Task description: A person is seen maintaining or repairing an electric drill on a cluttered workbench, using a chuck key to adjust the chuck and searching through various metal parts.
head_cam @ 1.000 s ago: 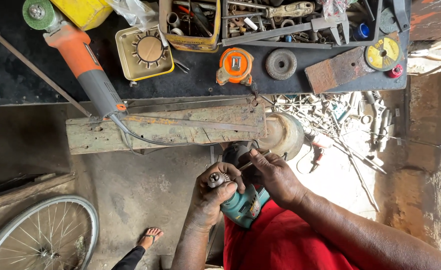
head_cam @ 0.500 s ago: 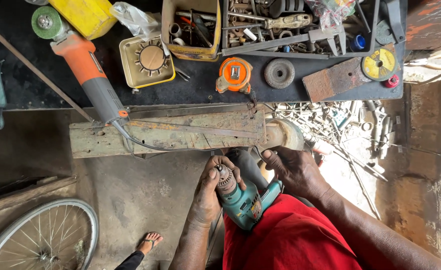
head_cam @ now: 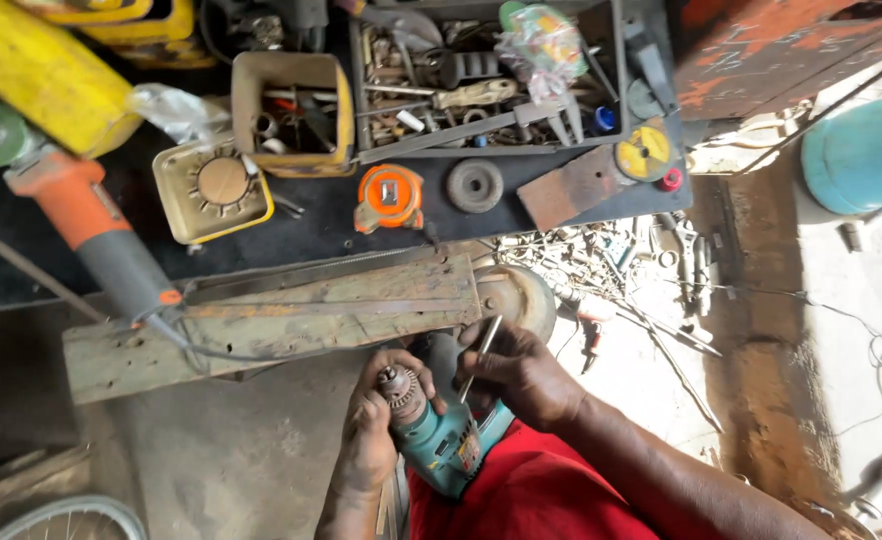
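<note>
cluttered black workbench (head_cam: 311, 225) over dirt floor | our left hand (head_cam: 371, 440) grips drill (head_cam: 446, 445) | right hand (head_cam: 521, 375) pinches thin bit (head_cam: 481, 358)

Black bench (head_cam: 321, 225): orange grinder (head_cam: 81, 215), tape measure (head_cam: 389, 197), probably grinding wheel (head_cam: 475, 185).

- The drill (head_cam: 446, 445) has a glossy teal plastic body and a dull, worn metal chuck.
- The thin rod (head_cam: 481, 358) is bare, bright metal.
- The plank (head_cam: 291, 315) is rough, weathered wood.
- The far-left angle grinder (head_cam: 91, 225) has matt orange and grey plastic.
- The desk (head_cam: 311, 225) is matt black.
</note>
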